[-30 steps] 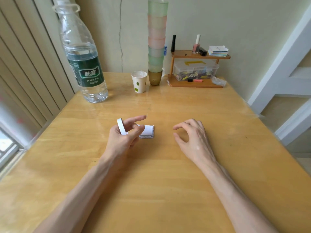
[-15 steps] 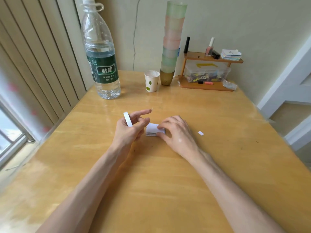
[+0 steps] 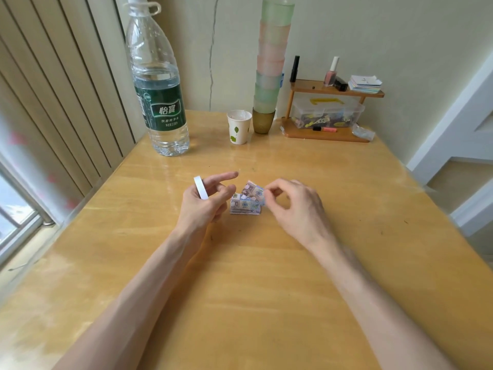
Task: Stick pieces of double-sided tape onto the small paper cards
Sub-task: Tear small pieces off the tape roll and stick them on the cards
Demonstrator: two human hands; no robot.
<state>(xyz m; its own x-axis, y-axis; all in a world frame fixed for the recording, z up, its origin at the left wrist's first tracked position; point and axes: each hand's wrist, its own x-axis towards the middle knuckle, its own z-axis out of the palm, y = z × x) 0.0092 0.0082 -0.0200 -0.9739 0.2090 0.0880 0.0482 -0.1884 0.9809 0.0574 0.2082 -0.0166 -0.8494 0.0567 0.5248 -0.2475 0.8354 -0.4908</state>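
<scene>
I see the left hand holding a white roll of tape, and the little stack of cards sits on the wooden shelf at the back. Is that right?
Not quite. The head view shows the stack of cards lying on the table, beside the left hand, not on the wooden shelf. That hand does hold the white roll of tape.

Bare left hand [image 3: 200,206], bare right hand [image 3: 300,209]; slender left forearm [image 3: 138,284], right forearm [image 3: 369,285], uncovered to frame edge.

Single head view, looking forward-down over table [image 3: 266,289], hands close.
</scene>
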